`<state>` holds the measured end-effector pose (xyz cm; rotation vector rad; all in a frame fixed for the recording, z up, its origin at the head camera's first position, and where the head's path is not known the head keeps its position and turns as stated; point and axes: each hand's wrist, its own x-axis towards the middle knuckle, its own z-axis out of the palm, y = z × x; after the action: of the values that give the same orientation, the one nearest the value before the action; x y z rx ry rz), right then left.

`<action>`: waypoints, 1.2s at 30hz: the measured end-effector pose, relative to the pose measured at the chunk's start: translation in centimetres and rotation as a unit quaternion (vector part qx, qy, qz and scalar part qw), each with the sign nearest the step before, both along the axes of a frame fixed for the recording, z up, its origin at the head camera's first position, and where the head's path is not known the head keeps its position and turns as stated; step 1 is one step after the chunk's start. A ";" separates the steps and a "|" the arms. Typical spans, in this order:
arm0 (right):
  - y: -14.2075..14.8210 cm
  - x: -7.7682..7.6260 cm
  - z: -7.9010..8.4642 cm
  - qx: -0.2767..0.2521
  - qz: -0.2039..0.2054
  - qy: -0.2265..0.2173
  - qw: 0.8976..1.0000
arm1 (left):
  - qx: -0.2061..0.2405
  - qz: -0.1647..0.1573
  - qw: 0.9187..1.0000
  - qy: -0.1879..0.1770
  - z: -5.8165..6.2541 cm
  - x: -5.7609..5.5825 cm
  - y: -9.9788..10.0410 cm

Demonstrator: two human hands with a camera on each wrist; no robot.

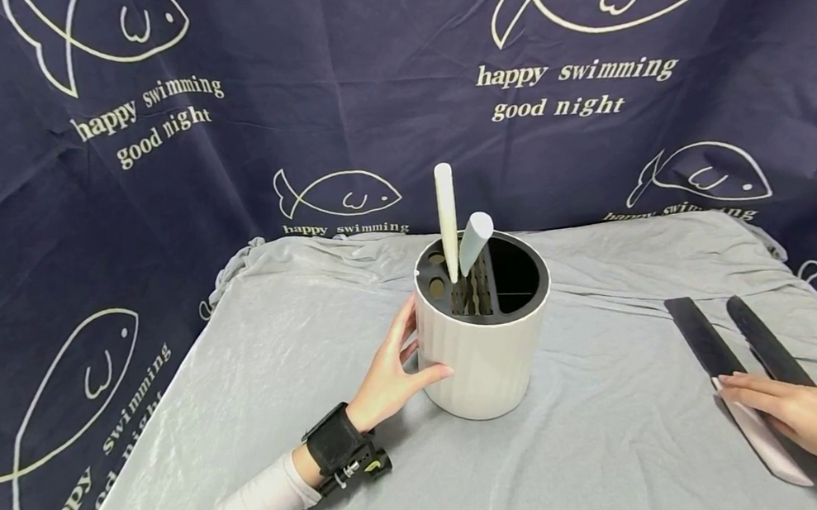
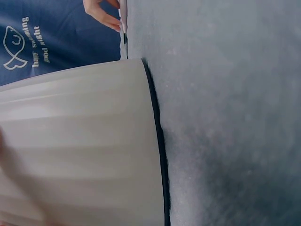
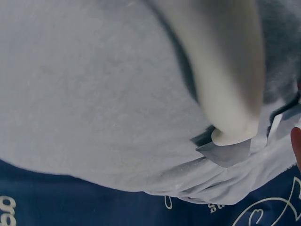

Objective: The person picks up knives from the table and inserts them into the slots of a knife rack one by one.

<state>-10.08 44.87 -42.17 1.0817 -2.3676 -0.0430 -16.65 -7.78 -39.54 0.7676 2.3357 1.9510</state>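
A white ribbed knife block [image 1: 480, 364] with a black slotted top stands upright on the cloth. A cream handle [image 1: 445, 201] and a pale blue-grey handle [image 1: 477, 239] stick up from it. My left hand [image 1: 391, 373] holds the block's left side, thumb on the front and fingers behind. At the lower right lie two knives, side by side. My right hand [image 1: 806, 413] pinches the pinkish handle of the left, dark-bladed knife [image 1: 701, 332]; the thumb is partly hidden. Beneath that hand passes the other dark-bladed knife [image 1: 769, 342], whose cream handle [image 3: 225, 70] fills the right wrist view's foreground.
A pale grey cloth [image 1: 586, 452] covers the table, wrinkled toward the back and right. Behind it hangs a dark blue curtain [image 1: 359, 69] printed with fish and lettering. A black wrist camera mount [image 1: 342, 445] sits on the left wrist, close to the cloth.
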 end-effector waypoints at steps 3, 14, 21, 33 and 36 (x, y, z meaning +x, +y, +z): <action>-0.1 0.1 -0.2 0.020 0.010 -0.001 1.000 | 0.000 -0.001 1.000 0.004 0.0 0.0 0.0; -0.5 0.1 0.1 0.113 0.043 0.022 0.992 | 0.000 0.001 1.000 -0.002 0.0 0.0 0.0; -0.3 0.0 0.3 0.152 0.062 0.049 0.985 | -0.001 0.001 1.000 0.004 0.0 -0.1 0.1; 0.1 -0.1 0.1 0.142 0.081 0.059 0.985 | 0.001 0.000 1.000 0.000 -0.1 -0.1 0.0; 0.1 -0.2 0.1 0.136 0.086 0.059 0.985 | 0.003 -0.002 1.000 0.000 -0.1 -0.1 0.0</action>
<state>-10.24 44.94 -42.05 1.3682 -2.1963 -0.3678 -16.72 -7.79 -39.62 0.7715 2.3269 1.9579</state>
